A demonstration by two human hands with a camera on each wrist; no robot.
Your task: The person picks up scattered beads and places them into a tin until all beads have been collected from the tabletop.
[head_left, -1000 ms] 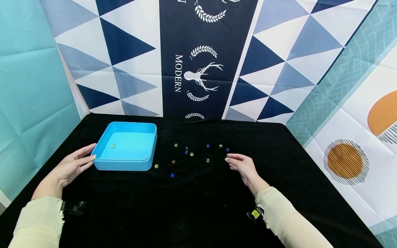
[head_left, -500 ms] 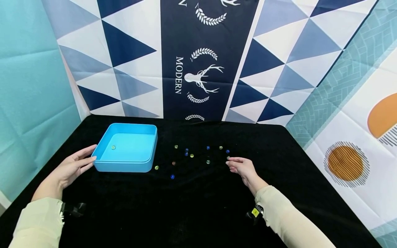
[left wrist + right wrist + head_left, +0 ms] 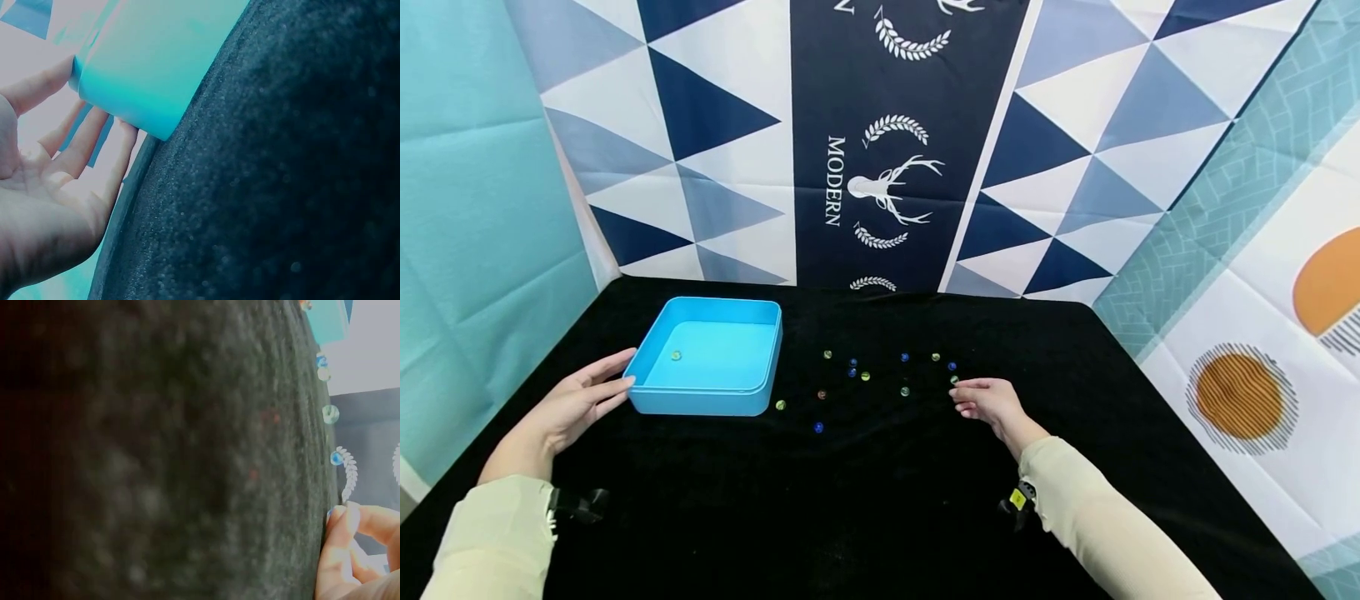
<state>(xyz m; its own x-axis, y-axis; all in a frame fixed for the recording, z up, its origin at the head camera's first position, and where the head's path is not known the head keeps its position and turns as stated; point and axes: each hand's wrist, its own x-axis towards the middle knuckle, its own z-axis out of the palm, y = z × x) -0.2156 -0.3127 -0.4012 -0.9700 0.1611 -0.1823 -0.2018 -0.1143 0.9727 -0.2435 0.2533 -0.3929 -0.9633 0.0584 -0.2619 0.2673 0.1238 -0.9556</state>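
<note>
A shallow blue tray (image 3: 700,402) sits on the black cloth at the left, with one green marble (image 3: 675,355) inside. My left hand (image 3: 613,382) lies flat, straight fingers touching the tray's (image 3: 156,56) left front corner; the left hand (image 3: 75,144) holds nothing. Several loose marbles (image 3: 865,376) lie scattered to the right of the tray. My right hand (image 3: 961,388) rests at their right end, fingers curled, index tip and thumb pinching a small green marble (image 3: 954,380) against the cloth. In the right wrist view the right hand's (image 3: 340,519) fingertips meet at the cloth surface.
A blue marble (image 3: 817,427) and a yellow-green one (image 3: 780,405) lie nearest the front. Patterned backdrop panels (image 3: 887,167) close in the table at the back and sides. Black cloth (image 3: 865,500) stretches bare between my forearms.
My right hand has shifted slightly right and its fingertips have come together at the green marble. The left hand and tray have stayed put.
</note>
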